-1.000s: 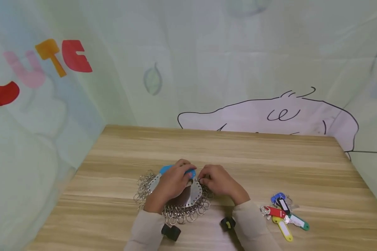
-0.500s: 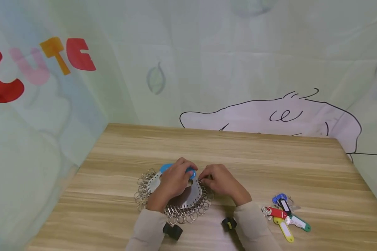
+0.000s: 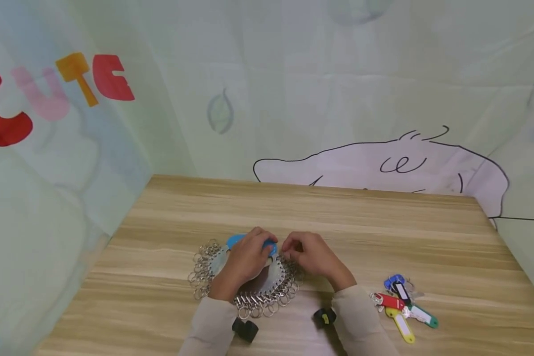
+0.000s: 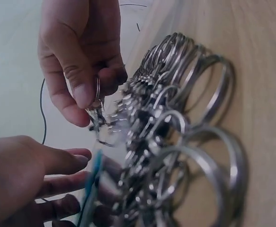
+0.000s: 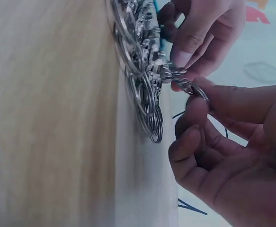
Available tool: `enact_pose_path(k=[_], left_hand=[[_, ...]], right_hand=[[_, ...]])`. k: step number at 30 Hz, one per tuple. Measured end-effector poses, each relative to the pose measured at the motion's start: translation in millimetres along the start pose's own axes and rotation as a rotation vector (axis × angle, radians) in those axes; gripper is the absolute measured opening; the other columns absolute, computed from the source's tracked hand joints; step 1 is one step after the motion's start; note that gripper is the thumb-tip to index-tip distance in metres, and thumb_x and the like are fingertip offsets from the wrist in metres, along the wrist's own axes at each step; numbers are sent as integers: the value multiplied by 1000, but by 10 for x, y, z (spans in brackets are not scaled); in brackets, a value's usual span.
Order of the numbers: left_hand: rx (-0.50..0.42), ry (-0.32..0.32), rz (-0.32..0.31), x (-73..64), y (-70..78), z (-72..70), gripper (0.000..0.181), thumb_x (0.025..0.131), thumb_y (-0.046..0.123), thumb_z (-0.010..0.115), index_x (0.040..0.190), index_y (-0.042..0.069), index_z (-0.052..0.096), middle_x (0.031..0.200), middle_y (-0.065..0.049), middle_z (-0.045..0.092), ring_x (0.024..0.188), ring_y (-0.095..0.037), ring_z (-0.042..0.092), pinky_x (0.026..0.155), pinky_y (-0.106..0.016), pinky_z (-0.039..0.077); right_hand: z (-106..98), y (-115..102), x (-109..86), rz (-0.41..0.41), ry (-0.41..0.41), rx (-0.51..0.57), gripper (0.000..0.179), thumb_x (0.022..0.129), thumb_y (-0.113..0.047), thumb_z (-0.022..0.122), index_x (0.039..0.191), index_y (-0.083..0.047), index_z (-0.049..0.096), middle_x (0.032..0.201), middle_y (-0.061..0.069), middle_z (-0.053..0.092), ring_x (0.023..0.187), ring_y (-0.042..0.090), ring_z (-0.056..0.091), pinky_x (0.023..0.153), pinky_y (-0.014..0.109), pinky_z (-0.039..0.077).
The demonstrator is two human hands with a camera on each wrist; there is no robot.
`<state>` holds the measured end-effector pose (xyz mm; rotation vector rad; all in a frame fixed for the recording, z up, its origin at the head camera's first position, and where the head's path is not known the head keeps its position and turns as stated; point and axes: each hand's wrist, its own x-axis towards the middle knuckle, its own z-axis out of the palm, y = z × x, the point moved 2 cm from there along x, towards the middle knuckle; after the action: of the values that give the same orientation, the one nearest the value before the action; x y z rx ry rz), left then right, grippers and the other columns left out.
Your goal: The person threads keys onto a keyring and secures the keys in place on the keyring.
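A round metal plate with holes along its edge and a blue grip lies on the table. Several key rings with small clasps hang all around its rim. My left hand grips the plate at its blue part, thumb on one side and fingers on the other in the left wrist view. At the plate's right edge, my right hand pinches one key ring between thumb and forefinger. That ring's short chain reaches toward the plate's rim; the exact point where they meet is blurred.
Coloured key tags with keys lie in a small pile on the right. Two black straps show beside the sleeves. A printed cloth stands behind the wooden table.
My left hand dips slightly along with the plate, and the right hand rises a little at the rim. Both hands keep hold of the same things. The key tags stay put.
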<state>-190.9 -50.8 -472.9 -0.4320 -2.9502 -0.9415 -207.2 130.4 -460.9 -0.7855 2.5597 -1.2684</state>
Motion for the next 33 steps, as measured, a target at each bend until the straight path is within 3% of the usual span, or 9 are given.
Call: enact_pose_path(k=[4, 12, 18, 22, 27, 30, 33], left_hand=[[-17, -26, 14, -2, 3, -9, 16, 97, 12, 66, 113, 15, 71, 112, 2, 57, 98, -22, 61, 81, -41, 50], [-140, -173, 170, 11, 102, 9, 28, 92, 13, 72, 120, 8, 69, 118, -2, 63, 107, -22, 61, 89, -42, 49], [-88, -139, 151, 24, 131, 71, 30, 92, 25, 76, 117, 11, 71, 109, 2, 68, 101, -18, 62, 85, -41, 50], [-145, -133, 147, 32, 144, 99, 24, 94, 23, 73, 116, 12, 73, 107, 3, 69, 97, -16, 63, 83, -39, 50], [-239, -122, 109, 23, 109, 23, 25, 94, 17, 73, 117, 7, 71, 99, 3, 69, 79, -12, 59, 70, -35, 49], [-253, -93, 82, 8, 65, -44, 28, 94, 15, 73, 120, 7, 70, 98, 5, 69, 73, -10, 55, 67, -32, 47], [-242, -76, 60, -36, 19, -105, 30, 93, 17, 74, 122, 8, 70, 98, 6, 69, 72, -10, 53, 66, -31, 46]], right_hand=[[-16, -5, -4, 27, 35, 49, 18, 88, 11, 65, 97, -4, 70, 86, 3, 65, 75, 16, 60, 69, 34, 52], [-56, -12, -4, 83, 109, 184, 23, 89, 11, 62, 99, -7, 70, 97, 3, 66, 79, 20, 65, 70, 35, 53], [-59, -43, -14, 94, 105, 250, 17, 91, 7, 64, 101, -5, 70, 103, 7, 67, 80, 22, 67, 69, 36, 54], [-197, -62, -108, 91, 136, 161, 16, 92, 5, 64, 104, -3, 69, 103, 10, 67, 84, 22, 67, 69, 35, 54], [-750, -228, -407, 27, 220, -46, 17, 93, 3, 66, 110, 0, 68, 100, 11, 68, 88, 25, 66, 77, 39, 54], [-1121, -367, -678, 62, 277, -160, 19, 95, -2, 66, 114, -2, 67, 98, 7, 67, 86, 24, 65, 76, 42, 54], [-1347, -448, -918, 142, 278, -251, 19, 98, -8, 65, 116, -4, 67, 96, 5, 66, 82, 22, 62, 72, 41, 52]])
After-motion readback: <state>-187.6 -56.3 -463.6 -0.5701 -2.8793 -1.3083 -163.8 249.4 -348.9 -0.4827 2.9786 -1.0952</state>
